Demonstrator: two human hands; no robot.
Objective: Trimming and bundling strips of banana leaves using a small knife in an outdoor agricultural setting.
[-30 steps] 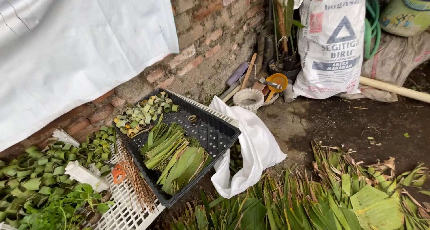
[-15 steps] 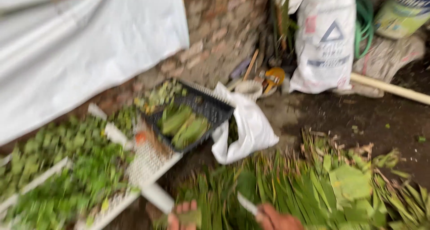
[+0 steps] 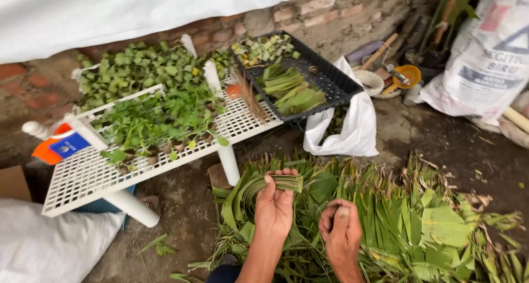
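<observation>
Head view, nearest first: the right hand (image 3: 341,230) is curled into a loose fist, and whether it grips anything cannot be told. Just beside it, the left hand (image 3: 274,206) grips a coiled leaf strip (image 3: 264,185) over the pile of cut leaves (image 3: 419,228) on the ground. Beyond stand a white slatted rack (image 3: 99,173) of seedlings (image 3: 160,118), a black tray (image 3: 325,76) and a white bag (image 3: 352,129).

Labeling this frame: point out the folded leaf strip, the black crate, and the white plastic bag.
folded leaf strip (image 3: 281,182): head view, on the flat folded end by the left hand's fingertips.
black crate (image 3: 330,79): head view, on its bare mesh floor.
white plastic bag (image 3: 358,123): head view, on its front side.
</observation>
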